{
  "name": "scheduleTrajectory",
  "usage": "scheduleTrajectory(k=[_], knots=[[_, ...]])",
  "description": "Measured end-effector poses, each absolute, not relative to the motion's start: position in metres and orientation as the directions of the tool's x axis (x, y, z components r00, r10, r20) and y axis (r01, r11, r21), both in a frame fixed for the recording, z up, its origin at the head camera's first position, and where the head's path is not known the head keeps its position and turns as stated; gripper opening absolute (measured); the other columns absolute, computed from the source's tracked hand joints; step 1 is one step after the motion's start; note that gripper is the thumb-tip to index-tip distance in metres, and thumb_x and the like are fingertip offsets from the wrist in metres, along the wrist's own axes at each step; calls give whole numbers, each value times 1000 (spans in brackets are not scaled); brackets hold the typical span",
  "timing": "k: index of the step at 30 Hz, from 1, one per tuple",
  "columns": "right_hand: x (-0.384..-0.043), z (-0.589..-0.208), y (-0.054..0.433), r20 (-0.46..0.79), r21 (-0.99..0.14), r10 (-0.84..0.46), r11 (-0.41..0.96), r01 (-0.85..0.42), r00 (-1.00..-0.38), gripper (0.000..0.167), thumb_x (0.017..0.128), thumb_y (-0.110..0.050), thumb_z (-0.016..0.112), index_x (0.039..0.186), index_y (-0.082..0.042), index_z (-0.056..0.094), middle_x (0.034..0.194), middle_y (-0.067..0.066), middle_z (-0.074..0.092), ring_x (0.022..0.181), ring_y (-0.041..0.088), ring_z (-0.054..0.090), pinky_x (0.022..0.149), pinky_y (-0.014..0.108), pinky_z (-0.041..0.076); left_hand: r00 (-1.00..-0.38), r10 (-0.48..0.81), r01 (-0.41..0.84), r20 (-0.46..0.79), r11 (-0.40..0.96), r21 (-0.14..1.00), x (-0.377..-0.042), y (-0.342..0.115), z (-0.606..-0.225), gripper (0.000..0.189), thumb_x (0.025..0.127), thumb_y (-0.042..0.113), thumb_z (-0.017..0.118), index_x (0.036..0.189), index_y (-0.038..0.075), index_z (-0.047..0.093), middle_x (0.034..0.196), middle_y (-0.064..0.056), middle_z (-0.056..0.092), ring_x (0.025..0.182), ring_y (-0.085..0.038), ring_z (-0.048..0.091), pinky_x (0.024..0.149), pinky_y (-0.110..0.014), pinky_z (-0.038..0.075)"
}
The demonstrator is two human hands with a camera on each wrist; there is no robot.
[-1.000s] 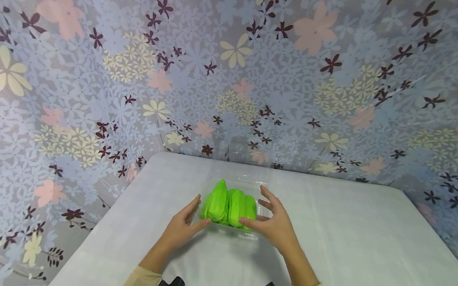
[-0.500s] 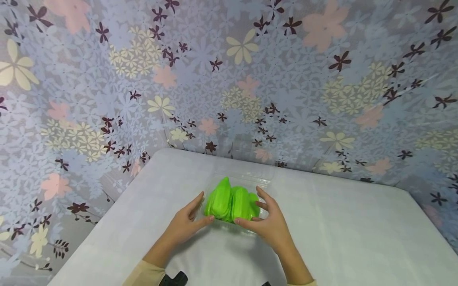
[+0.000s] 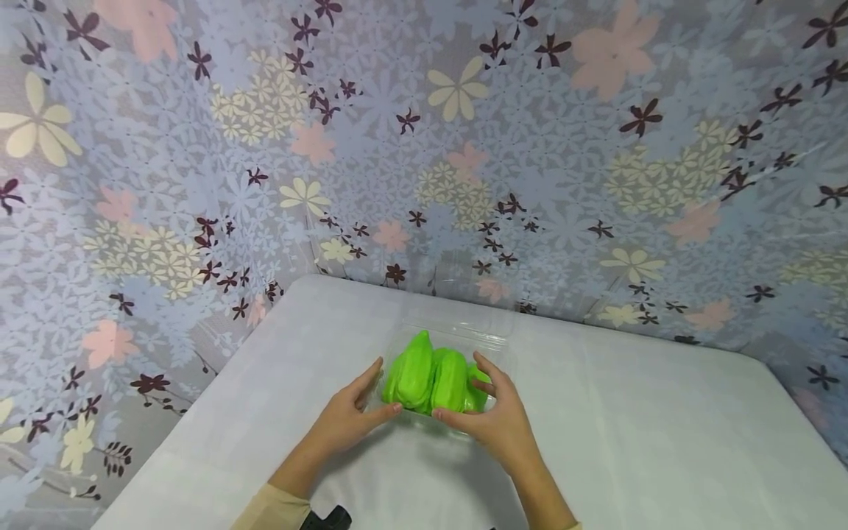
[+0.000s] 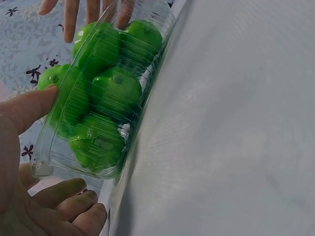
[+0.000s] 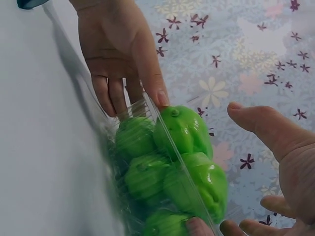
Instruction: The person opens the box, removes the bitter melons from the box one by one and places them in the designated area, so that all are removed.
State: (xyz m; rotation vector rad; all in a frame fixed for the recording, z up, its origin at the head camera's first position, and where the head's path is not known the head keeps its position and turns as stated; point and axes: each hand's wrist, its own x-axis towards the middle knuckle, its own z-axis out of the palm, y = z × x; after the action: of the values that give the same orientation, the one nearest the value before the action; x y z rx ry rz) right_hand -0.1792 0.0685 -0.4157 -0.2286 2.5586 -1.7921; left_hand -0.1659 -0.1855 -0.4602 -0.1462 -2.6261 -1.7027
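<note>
A clear plastic box (image 3: 430, 425) stands on the white table with several green, ribbed, pepper-like vegetables (image 3: 414, 375) packed in two layers. Its see-through lid (image 3: 473, 316) is swung up at the back. My left hand (image 3: 344, 416) holds the left end, the thumb on the near rim and the fingers beside the end wall. At the right end, my right hand (image 3: 500, 423) reaches over the box with loosely bent fingers around the rightmost vegetable. In the right wrist view its thumb (image 5: 261, 123) stands apart from the vegetables, while a fingertip (image 5: 199, 227) touches one low down.
The white-covered table (image 3: 629, 434) extends to both sides of the box. Close behind it hangs a flower-patterned cloth (image 3: 530, 184). Dark wrist gear (image 3: 327, 519) shows at the left sleeve.
The rightmost vegetable, upright and in line before, sits lower and partly behind my right fingers now. My right hand has moved slightly left over it. The left hand stays at its end.
</note>
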Motion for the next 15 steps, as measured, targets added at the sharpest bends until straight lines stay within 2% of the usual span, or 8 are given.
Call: scheduleTrajectory(k=[6,10,15], knots=[[-179,-420,62,134,-889,-102,427,-165,-986,106,66,-39,96,153,-12,42,151,21,40,125,37,55,101,57,49,-994,91,94,63,401,911,-165,-185,-460,88,89,44,77,160,19,31,157,-15,37,139,-41,40,110,-54,39],[-179,-422,57,169,-858,-94,477,-193,-981,106,69,-43,93,153,-5,41,148,25,41,121,39,58,104,59,46,-994,91,90,57,408,908,-165,-185,-460,90,88,47,77,160,20,30,158,-14,35,140,-40,39,111,-53,39],[-180,-426,52,200,-830,-84,514,-214,-976,106,71,-47,91,153,-2,41,144,23,47,119,37,59,104,57,46,-995,82,79,49,419,905,-166,-186,-462,91,87,49,77,160,22,30,159,-12,34,141,-38,38,112,-52,39]])
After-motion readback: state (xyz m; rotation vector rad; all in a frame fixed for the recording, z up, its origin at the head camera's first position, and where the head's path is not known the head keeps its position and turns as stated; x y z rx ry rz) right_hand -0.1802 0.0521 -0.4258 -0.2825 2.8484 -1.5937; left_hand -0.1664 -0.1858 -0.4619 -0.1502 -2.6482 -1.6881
